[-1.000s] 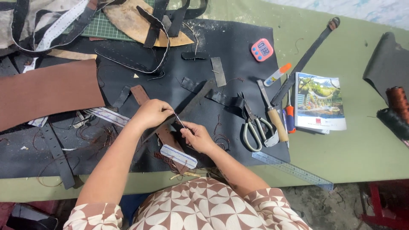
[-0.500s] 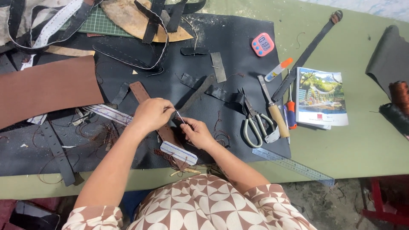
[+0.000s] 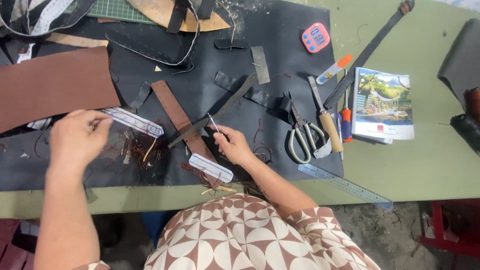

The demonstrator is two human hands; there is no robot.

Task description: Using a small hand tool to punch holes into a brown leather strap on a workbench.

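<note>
Risk: the needle (image 3: 213, 121) is held point-up by its lower end only, just above the brown leather strap (image 3: 181, 119). A slip of the pinch could drop it among the loose brown thread scraps (image 3: 140, 148) on the black mat (image 3: 280, 60), where a thin needle is hard to find again. If a thread runs between the two hands, which I cannot make out at this size, the wide spread of the arms could snag it on the dark strap (image 3: 212, 117) that crosses the brown one.

Right hand (image 3: 232, 145): fingers curled, thumb and forefinger closed on the needle; heel of the hand near the mat, beside the white paper template (image 3: 210, 167).

Left hand (image 3: 75, 137): well apart to the left, fingertips drawn together in a pinch over the second paper template (image 3: 132, 121). Whether it grips thread, the paper's end, or nothing is not clear.

Scissors (image 3: 301, 134) and wooden-handled awl (image 3: 326, 122) lie untouched at right.
</note>
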